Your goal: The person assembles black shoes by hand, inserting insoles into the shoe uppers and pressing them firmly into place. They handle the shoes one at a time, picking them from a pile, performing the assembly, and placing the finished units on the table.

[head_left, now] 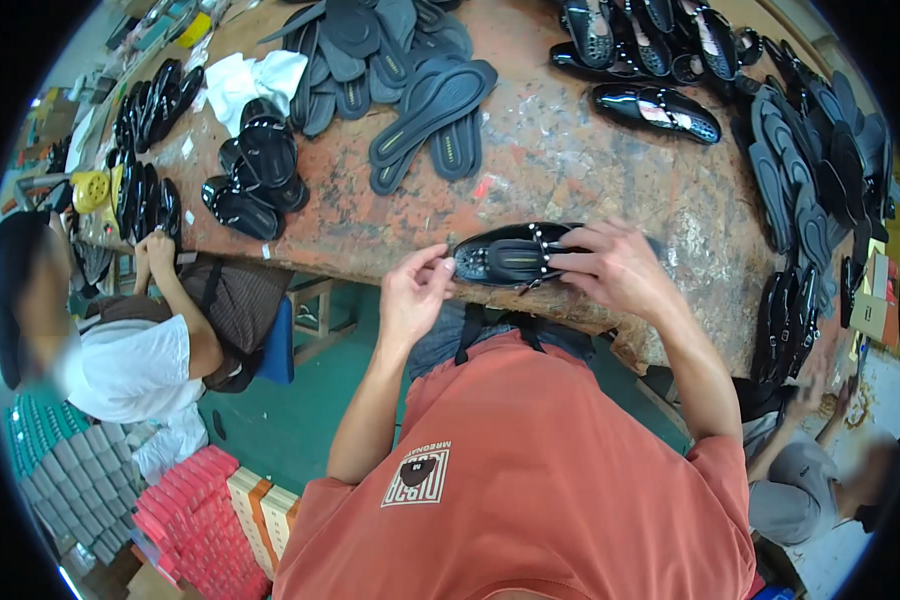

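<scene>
Here's the black, glossy shoe [502,258], lying on its sole along the near edge of the worn counter [590,185], squarely between the two hands, opening upward! The left hand [416,292] is at its left end, thumb and forefinger tips close together right at the rim; whether that grip truly pinches the edge or merely touches it, I cannot tell. Over on the other side, the right hand [610,262] comes across the top, fingers bent down onto the shoe's right part, just beside the studded strap [540,246], covering that end. Its thumb is hidden, so how tightly that grip closes, I cannot tell either. Between the hands the dark footbed [518,262] shows plainly, with a dotted lining to its left.

Beyond the shoe, a heap of loose dark insoles [435,110] sprawls across the counter, a white sheet [250,85] beside it and a cluster of black shoes [265,155] just nearer. Out to the right, one finished-looking black shoe [658,112] lies near a crowded group, and more insoles [785,165] stack along the far right side. A seated co-worker [135,365] is at the left, another [795,495] at lower right!
</scene>
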The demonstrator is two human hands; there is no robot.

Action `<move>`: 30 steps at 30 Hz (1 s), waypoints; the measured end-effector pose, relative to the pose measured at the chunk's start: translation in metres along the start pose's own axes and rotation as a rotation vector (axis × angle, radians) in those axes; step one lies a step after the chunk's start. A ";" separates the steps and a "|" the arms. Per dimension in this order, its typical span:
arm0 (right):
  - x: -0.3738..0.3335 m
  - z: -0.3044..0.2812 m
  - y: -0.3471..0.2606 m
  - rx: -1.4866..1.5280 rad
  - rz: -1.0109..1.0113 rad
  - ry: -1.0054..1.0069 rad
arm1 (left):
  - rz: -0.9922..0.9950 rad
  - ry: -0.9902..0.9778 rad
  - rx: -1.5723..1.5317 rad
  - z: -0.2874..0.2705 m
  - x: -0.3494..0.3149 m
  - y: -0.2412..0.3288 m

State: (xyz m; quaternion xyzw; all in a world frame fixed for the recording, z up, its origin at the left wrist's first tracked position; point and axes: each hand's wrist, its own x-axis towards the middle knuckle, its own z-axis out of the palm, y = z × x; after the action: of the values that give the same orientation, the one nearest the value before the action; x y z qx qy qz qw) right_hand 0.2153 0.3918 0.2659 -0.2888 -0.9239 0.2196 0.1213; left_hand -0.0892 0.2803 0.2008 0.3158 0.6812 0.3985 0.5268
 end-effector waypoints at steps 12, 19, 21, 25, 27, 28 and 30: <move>0.027 0.044 -0.016 -0.011 0.044 -0.090 | 0.058 -0.044 -0.002 0.004 -0.005 -0.006; 0.030 0.049 -0.023 -0.076 0.065 -0.078 | 0.180 0.057 0.380 0.018 0.005 0.020; 0.029 0.051 -0.023 -0.098 0.057 -0.063 | 0.170 -0.003 0.391 0.013 0.019 0.017; 0.031 0.048 -0.024 -0.141 0.035 -0.065 | 0.291 -0.109 0.721 0.007 0.026 0.037; 0.034 0.035 -0.027 -0.213 0.023 -0.066 | 0.850 -0.248 0.800 0.005 0.028 0.043; 0.034 0.030 -0.032 -0.263 0.024 -0.065 | 1.133 -0.314 0.825 0.003 0.029 0.044; 0.028 0.020 -0.040 -0.291 0.139 0.005 | 1.033 -0.677 0.894 -0.002 0.026 0.039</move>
State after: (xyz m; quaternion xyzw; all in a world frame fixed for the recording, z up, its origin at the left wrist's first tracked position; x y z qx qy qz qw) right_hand 0.1669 0.3724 0.2705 -0.3672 -0.9235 0.0905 0.0648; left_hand -0.0970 0.3213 0.2230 0.8825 0.3449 0.1621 0.2758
